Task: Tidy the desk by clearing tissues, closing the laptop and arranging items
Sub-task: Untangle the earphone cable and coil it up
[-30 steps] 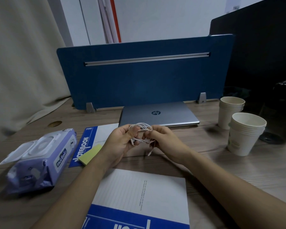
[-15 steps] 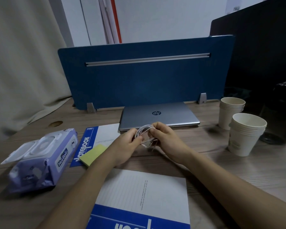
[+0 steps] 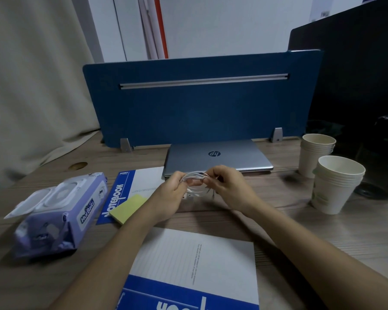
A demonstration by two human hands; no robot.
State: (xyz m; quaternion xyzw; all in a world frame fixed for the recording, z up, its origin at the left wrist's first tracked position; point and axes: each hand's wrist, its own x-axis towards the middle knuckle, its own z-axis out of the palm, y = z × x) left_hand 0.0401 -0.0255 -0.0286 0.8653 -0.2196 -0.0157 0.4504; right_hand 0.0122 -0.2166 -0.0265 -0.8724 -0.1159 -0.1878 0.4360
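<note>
A coiled white cable (image 3: 195, 176) is stretched between my left hand (image 3: 169, 196) and my right hand (image 3: 230, 187), just above the desk and in front of the laptop. Both hands pinch the loops; loose ends hang below them. The silver laptop (image 3: 217, 155) lies shut against the blue divider. A purple wet-wipe pack (image 3: 61, 212) with its white lid flipped open lies at the left.
A blue-and-white notebook (image 3: 130, 189) with a yellow sticky pad (image 3: 128, 208) on it lies left of my hands; another notebook (image 3: 193, 271) lies near me. Two stacks of paper cups (image 3: 336, 184) stand at the right beside a dark object (image 3: 381, 153). The blue divider (image 3: 197, 104) bounds the back.
My hands have shifted slightly forward toward the laptop and pulled the coil flatter and wider between them. Nothing else on the desk has moved.
</note>
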